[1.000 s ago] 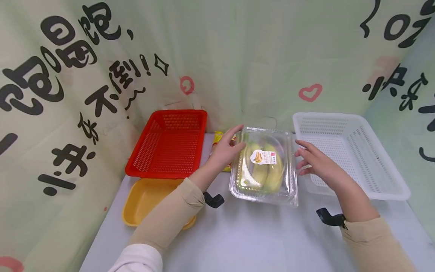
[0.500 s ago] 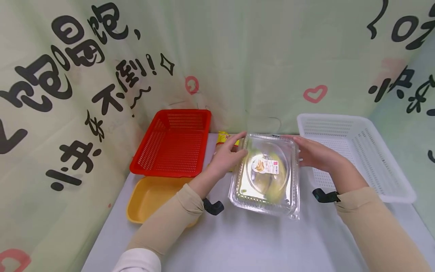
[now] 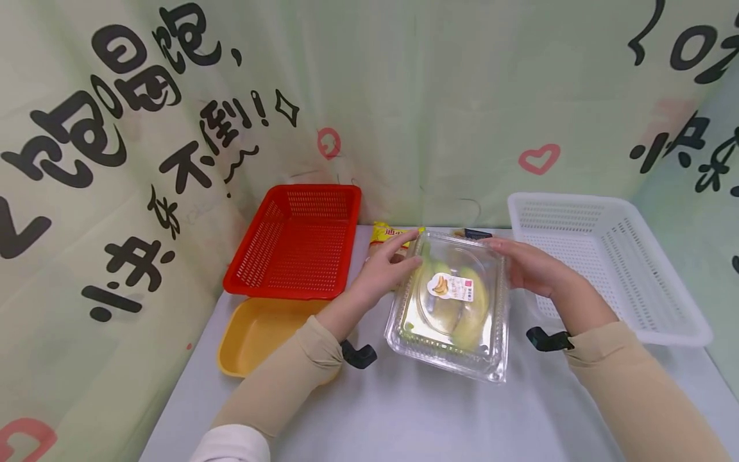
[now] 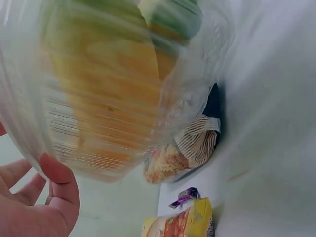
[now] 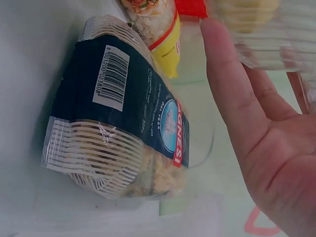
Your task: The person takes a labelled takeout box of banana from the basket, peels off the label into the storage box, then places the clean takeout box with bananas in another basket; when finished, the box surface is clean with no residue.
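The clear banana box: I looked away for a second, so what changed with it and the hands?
The right hand moved in from the right and took hold of the clear banana box. The left hand stayed gripping its left edge. The red basket and white basket stayed put.

Pale green printed curtain, white table
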Demonstrator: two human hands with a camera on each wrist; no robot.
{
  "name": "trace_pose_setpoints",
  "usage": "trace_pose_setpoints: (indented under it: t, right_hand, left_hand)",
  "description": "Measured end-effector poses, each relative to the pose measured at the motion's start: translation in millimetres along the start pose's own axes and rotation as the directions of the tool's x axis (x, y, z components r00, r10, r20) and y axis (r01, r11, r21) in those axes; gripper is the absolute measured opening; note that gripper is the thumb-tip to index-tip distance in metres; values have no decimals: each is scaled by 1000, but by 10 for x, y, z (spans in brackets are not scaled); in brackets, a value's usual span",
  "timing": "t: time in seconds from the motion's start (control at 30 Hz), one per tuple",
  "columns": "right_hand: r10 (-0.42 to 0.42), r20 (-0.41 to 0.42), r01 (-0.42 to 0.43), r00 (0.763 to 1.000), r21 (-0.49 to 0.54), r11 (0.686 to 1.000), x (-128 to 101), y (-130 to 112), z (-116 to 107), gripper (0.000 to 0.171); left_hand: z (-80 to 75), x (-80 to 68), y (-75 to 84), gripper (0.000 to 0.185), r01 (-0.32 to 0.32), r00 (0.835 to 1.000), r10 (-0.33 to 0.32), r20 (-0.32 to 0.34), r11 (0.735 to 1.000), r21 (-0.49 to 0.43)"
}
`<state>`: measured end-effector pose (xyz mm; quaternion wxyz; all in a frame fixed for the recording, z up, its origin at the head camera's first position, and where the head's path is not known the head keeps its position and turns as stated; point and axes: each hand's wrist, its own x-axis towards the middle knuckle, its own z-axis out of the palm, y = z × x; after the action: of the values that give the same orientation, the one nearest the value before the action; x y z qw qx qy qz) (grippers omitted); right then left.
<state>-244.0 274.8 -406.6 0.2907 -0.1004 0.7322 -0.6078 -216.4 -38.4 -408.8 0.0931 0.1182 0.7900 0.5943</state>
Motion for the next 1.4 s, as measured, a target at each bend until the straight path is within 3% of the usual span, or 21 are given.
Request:
trace_pose_setpoints:
  t: [0.3, 0.53, 0.6, 0.73, 0.9, 1.27, 1.4]
  right_hand:
    - [-16, -56, 16, 998, -3, 1000, -46, 18, 20, 45]
    - [-10, -116, 11, 993, 2, 1000, -107, 61, 20, 51]
    - [-11, -123, 14, 992, 24, 1000, -129, 76, 18, 53]
    - [-31, -134, 39, 990, 54, 998, -175, 93, 28, 54]
    - [-42, -171, 53, 984, 60, 997, -230, 87, 49, 54]
    - [-37, -294, 59, 955, 66, 996, -247, 163, 182, 66]
    - [-35, -325, 52, 945, 43, 998, -257, 175, 239, 72]
  left_hand:
    - [-99, -145, 22, 46, 26, 999, -24, 25, 996, -80]
    - [-179, -443, 31, 45, -16, 1000, 16, -14, 999, 28]
    - [-169, -555, 30, 45, -17, 999, 17, -27, 1000, 20]
    - [-105, -777, -3, 48, 2, 999, -6, -37, 995, -98]
    - [6, -964, -85, 53, 27, 998, -43, -50, 962, -273]
    - [265, -1010, -263, 69, 30, 986, -99, -131, 892, -450]
    - [346, -997, -315, 73, 21, 979, -114, -172, 883, -469]
